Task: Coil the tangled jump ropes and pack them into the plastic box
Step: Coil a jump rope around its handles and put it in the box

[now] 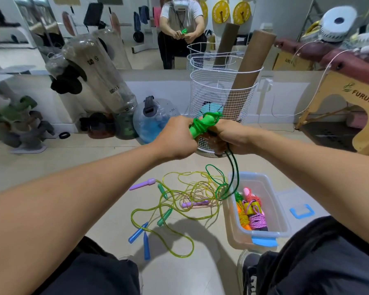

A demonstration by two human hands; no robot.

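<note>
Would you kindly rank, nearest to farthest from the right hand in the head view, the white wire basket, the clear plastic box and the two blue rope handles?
From the right hand:
1. White wire basket, directly behind the hand.
2. Clear plastic box, on the floor below, to the right.
3. Two blue rope handles, on the floor, lower left.

wooden stool (337,93): "FURUI" | bottle (98,75): "5", "10"

Single head-worn wide-angle view, facing forward-down, close over floor (179,262), mirror (136,39) ahead.
</note>
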